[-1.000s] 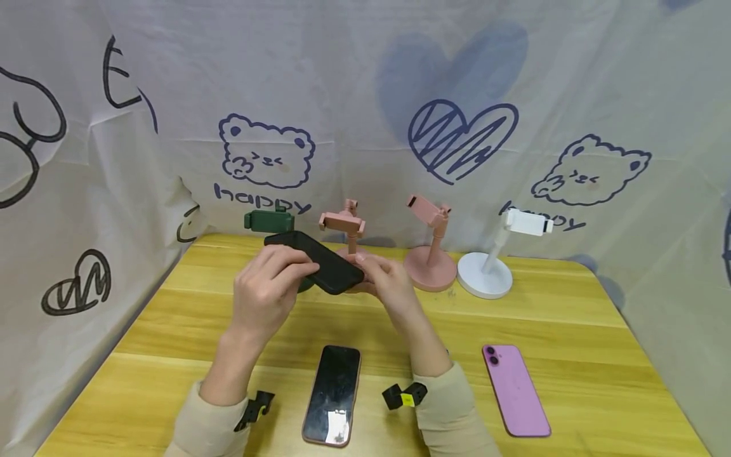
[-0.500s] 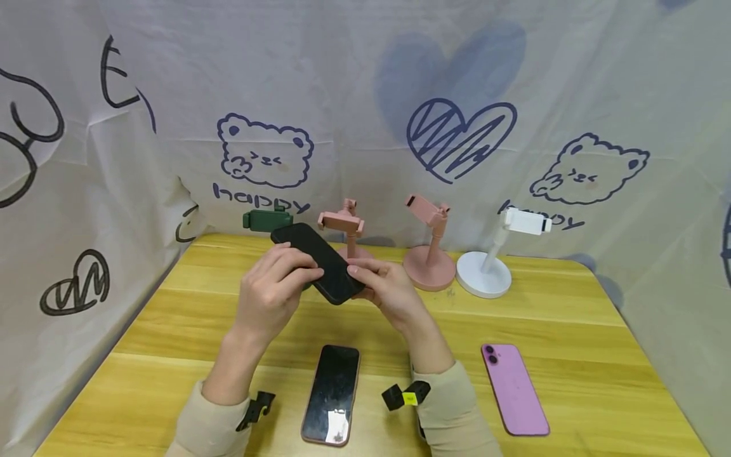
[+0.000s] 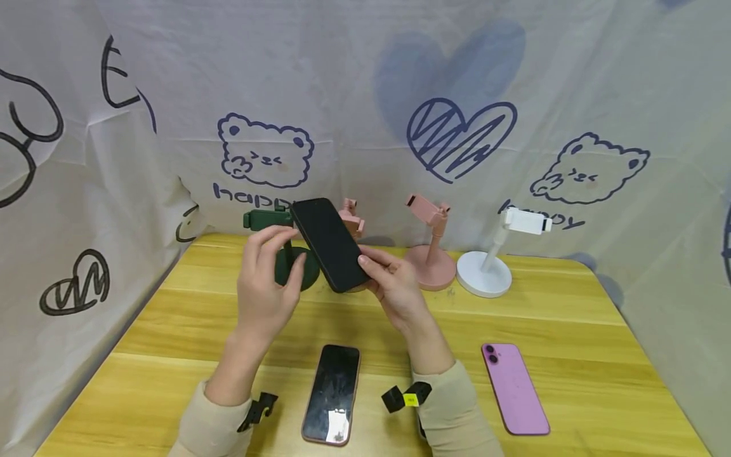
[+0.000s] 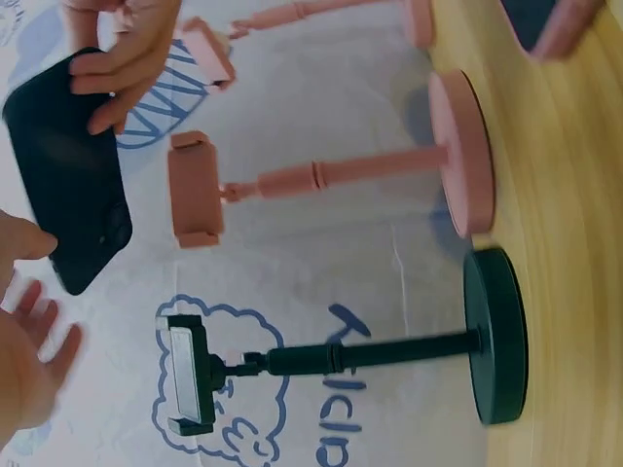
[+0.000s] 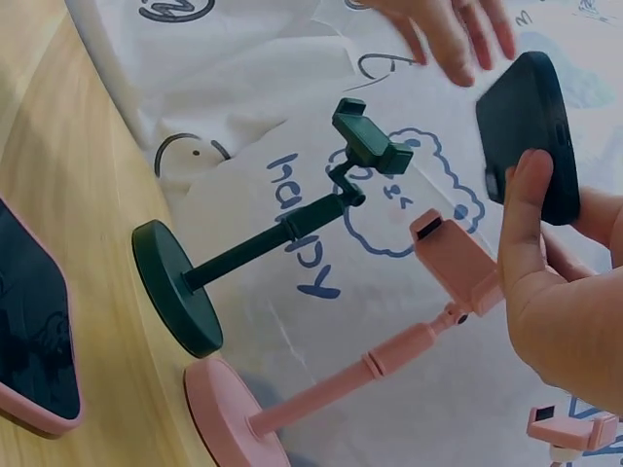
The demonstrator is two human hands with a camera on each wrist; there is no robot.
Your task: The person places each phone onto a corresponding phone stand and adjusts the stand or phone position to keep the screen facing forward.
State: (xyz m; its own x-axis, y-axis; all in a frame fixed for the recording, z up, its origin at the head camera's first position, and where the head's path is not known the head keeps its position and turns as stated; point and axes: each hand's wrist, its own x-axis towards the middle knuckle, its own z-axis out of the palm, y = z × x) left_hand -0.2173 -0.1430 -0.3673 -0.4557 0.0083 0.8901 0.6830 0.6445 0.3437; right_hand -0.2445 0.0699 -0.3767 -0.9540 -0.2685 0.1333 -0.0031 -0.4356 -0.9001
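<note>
A black phone (image 3: 331, 244) is held up above the table, tilted, by my right hand (image 3: 400, 289). The right thumb lies over its lower right edge, with the fingers behind it. My left hand (image 3: 264, 276) is beside the phone's left side, thumb and fingers spread with nothing between them. In the right wrist view the left fingers (image 5: 453, 39) show apart from the phone. Behind the hands stand a green phone stand (image 4: 496, 336) and a pink phone stand (image 4: 462, 156). In the head view the black phone partly covers the pink one.
Another pink phone stand (image 3: 429, 268) and a white phone stand (image 3: 484, 275) are at the back right. A phone with a dark screen (image 3: 332, 393) lies near the front, and a pink phone (image 3: 516, 389) lies face down at right. A printed cloth hangs behind the wooden table.
My left hand has let go of the black phone and spread its fingers. The right hand still holds the phone, which has turned more upright and risen slightly.
</note>
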